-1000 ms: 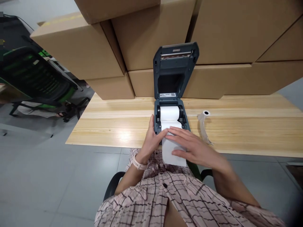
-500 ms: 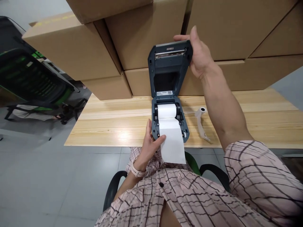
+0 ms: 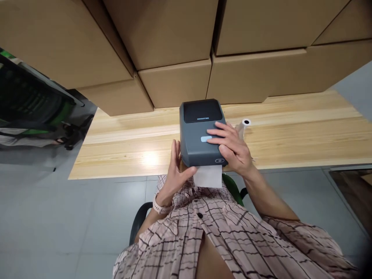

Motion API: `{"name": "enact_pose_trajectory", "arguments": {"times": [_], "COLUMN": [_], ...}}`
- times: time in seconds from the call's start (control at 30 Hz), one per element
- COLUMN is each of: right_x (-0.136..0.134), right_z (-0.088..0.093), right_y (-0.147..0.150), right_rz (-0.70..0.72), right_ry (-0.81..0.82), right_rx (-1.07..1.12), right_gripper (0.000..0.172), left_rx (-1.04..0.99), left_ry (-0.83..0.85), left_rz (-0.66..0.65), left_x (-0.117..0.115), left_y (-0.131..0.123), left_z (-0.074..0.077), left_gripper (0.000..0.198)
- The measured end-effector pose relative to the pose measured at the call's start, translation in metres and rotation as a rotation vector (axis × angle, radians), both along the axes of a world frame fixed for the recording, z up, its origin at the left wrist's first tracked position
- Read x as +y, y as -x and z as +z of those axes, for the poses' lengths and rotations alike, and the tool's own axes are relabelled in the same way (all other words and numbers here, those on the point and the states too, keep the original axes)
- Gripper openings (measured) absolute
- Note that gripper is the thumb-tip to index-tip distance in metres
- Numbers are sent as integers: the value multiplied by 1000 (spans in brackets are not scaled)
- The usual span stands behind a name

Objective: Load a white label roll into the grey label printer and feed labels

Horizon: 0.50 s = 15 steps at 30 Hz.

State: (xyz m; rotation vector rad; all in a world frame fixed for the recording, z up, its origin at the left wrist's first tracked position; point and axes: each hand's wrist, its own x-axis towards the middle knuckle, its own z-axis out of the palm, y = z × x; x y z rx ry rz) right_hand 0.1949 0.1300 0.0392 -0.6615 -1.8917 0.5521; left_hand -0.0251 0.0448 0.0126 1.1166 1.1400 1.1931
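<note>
A dark grey-blue label printer [image 3: 192,145] sits near the table's front edge with its lid down. From its front hangs a strip of white label paper [image 3: 208,177], over the table edge. My right hand [image 3: 234,145] lies on the lid's right side, fingers spread near the light blue patch. At the printer's front left corner is my left hand [image 3: 176,170], thumb apart from the raised fingers, close to the paper's upper left edge. Whether the left fingers touch the printer's side, I cannot tell. The roll inside is hidden by the lid.
Right of the printer, a small white roll core [image 3: 246,122] with a loose trailing strip stands partly behind my right hand. Cardboard boxes [image 3: 177,83] are stacked along the back of the wooden table [image 3: 290,131]. A person's leg [image 3: 31,140] and a dark chair show at far left.
The printer's lid has swung down from upright, with my right hand now on top of it. The paper's inner part and roll are covered. My left hand has come slightly off the paper.
</note>
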Motion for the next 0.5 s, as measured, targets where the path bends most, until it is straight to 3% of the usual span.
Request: {"name": "enact_pose_trajectory", "arguments": {"times": [0.07, 0.13, 0.2, 0.33, 0.5], "right_x": [-11, -19, -23, -28, -29], "right_z": [-15, -25, -33, -47, -50], "right_y": [7, 11, 11, 4, 2], "right_rz": [-87, -153, -140, -20, -9], "right_ry": [103, 274, 491, 822, 848], "right_rx": [127, 248, 307, 352, 371], "right_gripper": [42, 70, 88, 94, 98], "left_rx": [12, 46, 58, -4, -17], "left_ry": [-54, -86, -54, 63, 38], "left_rz": [58, 117, 138, 73, 47], "left_x": [7, 17, 27, 36, 33], "left_y": [0, -1, -4, -7, -6], "left_z": [4, 8, 11, 11, 10], "left_gripper": [109, 102, 106, 113, 106]}}
